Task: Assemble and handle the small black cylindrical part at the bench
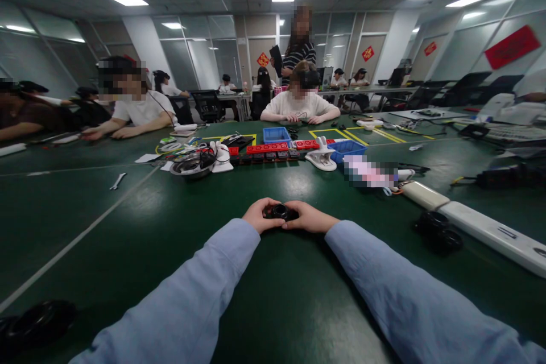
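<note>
A black ring-shaped part (280,214) sits between the fingers (273,223), its round opening showing.

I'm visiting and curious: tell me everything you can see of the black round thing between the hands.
The black round thing has a shiny, ring-like rim around an opening turned toward the camera; it may be plastic. The left hand and right hand hold it from either side, over the green table. Its underside is hidden.

Office workroom — glass partitions (181,60), long green worktable (183,210)
</note>
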Demonstrator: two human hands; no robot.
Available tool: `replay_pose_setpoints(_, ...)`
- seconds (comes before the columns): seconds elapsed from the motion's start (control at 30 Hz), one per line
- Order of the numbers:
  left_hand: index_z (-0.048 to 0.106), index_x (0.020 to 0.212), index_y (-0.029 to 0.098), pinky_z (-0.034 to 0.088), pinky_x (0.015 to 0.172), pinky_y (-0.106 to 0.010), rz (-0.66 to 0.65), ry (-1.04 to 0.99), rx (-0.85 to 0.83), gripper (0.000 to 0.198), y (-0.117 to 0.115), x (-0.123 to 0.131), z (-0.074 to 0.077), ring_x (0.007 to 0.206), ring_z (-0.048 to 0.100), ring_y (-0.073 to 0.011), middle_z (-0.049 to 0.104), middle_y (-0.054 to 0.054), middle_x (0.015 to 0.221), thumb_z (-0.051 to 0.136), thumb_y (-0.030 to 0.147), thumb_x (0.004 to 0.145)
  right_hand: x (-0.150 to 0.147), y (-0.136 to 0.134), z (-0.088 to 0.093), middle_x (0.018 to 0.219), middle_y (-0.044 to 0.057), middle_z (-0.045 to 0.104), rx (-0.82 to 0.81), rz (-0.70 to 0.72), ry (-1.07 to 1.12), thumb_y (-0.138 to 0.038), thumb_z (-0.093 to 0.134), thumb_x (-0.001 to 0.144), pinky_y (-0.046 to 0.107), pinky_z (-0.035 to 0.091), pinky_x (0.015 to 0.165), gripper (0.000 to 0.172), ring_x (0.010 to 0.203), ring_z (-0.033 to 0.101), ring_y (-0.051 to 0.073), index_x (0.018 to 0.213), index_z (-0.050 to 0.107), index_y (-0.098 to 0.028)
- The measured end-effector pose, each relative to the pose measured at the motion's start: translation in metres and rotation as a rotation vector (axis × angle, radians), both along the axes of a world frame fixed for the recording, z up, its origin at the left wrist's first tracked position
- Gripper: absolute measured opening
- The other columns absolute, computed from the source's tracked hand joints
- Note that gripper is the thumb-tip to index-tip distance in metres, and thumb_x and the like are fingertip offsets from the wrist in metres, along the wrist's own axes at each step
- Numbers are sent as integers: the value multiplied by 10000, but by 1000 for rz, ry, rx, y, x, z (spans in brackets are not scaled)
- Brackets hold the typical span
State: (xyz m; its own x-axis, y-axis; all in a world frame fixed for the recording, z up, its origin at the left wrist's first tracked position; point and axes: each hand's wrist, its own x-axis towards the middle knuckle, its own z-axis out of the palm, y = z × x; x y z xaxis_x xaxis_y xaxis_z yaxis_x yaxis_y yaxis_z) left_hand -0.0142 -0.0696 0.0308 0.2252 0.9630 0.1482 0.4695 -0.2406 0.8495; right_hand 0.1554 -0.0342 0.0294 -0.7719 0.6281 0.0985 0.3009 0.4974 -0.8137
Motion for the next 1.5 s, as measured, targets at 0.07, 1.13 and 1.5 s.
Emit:
replay_pose_setpoints(0.07, 534, 880, 118, 374, 593, -228, 1, 9, 5, 404, 0, 0, 0, 662, 474, -111, 551, -20, 763, 669, 230, 516, 0, 0, 0, 771, 10, 546, 5, -6, -8, -279, 603, 607, 234, 381, 622, 319, 685, 487, 112, 874, 526, -122)
replay_pose_setpoints(1.13, 546, 879, 143, 392, 619, -247, -4, 24, 39, 385, 0, 0, -4, 696, 495, -131, 564, -18, 777, 663, 267, 533, 0, 2, -2, 815, 31, 564, 314, -69, -154, -429, 600, 584, 260, 360, 652, 403, 749, 501, 153, 867, 556, -146)
replay_pose_setpoints(1.5, 543, 888, 132, 385, 615, -241, -8, 12, 30, 394, 0, 1, -2, 703, 499, -132, 568, -24, 786, 660, 255, 532, 2, 3, 0, 828, 29, 575, 226, -4, -90, -336, 607, 608, 262, 385, 677, 351, 751, 515, 144, 886, 554, -128)
